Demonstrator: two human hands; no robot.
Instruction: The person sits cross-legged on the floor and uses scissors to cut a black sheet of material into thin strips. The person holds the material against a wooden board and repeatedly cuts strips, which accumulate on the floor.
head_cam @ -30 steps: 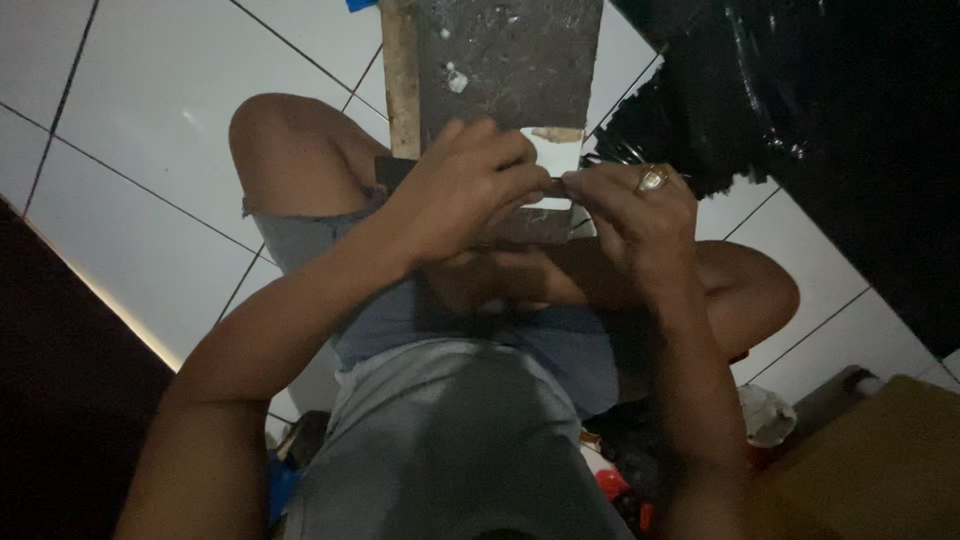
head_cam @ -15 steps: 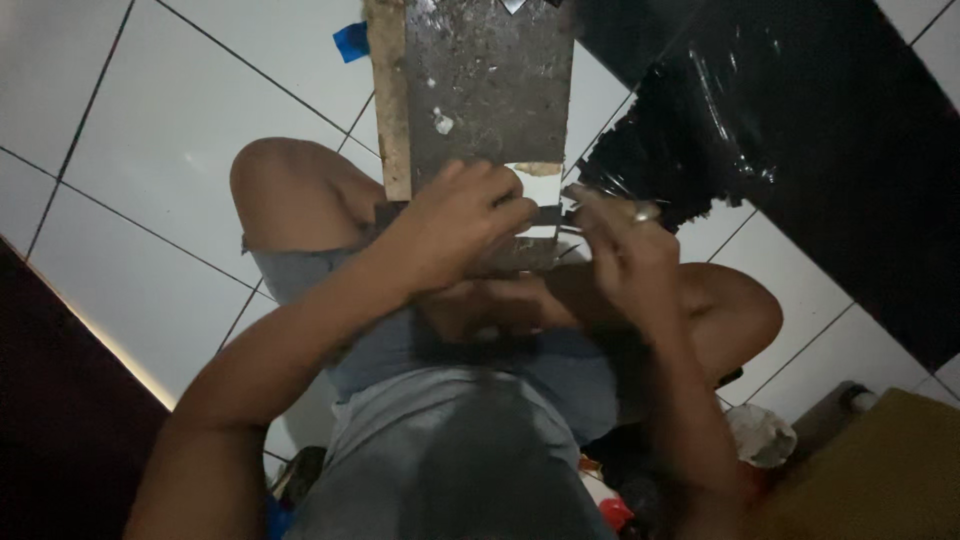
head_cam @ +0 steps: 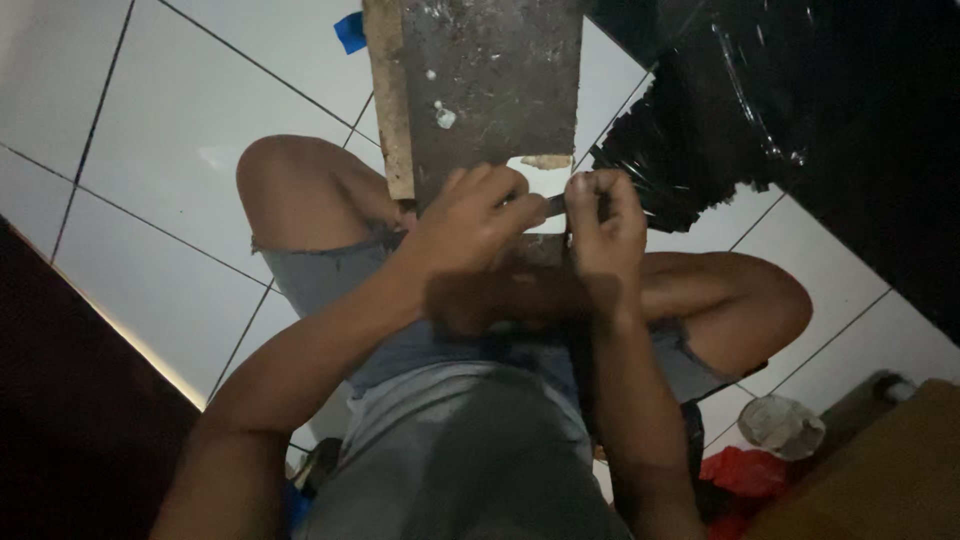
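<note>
- White glossy tiled floor (head_cam: 180,170) with dark grout lines fills the background; lighting is dim.
- Person sits on the floor, knees apart, in cut-off denim shorts (head_cam: 330,275) and a grey shirt.
- Dark, stained rectangular board with a pale wooden edge (head_cam: 490,85) lies on the floor between the knees, reaching away from the body.
- Left hand (head_cam: 470,220) is curled, fingers pressed together around a small dark object (head_cam: 556,205) at the board's near end.
- Right hand (head_cam: 600,225) meets it, fingers pinching the same object; its kind cannot be told.
- Crumpled black plastic sheet (head_cam: 760,110) lies right of the board.
- Small blue scrap (head_cam: 349,31) lies just beside the board's far left edge.
</note>
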